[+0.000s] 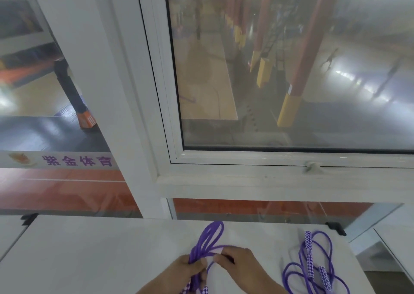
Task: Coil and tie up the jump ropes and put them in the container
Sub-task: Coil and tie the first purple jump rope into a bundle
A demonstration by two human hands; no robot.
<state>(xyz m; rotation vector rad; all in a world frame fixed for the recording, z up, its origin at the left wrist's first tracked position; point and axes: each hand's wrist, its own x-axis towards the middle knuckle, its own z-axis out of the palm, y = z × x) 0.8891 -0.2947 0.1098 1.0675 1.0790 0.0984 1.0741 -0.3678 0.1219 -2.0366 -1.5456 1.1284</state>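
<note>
The left hand (192,269) is curled around a bundle of purple cord, gripping the gathered jump rope (207,240) just above its checkered purple-and-white handles (197,290), whose tops peek out below the fingers at the bottom edge of the view. The right hand (237,263) sits just beside it, thumb and fingers pinching a strand of the same rope where it crosses over the bundle. Above both hands, several loops of the cord stand up together in a narrow arch over the white table (89,255), which fills the lower part of the view. To the right on the same table, well apart from the hands, a second jump rope (313,269) lies loose and uncoiled, its purple cord sprawling in wide open curves around two patterned handles that rest near each other at slightly different angles. Small black clips (336,227) sit at the far corners of the tabletop. Beyond the table rises a white-framed window (161,114), its hazy pane looking out onto an indoor sports hall with red columns (307,54) padded in yellow at their bases. A banner with purple characters (76,160) shows through the glass on the left.
</note>
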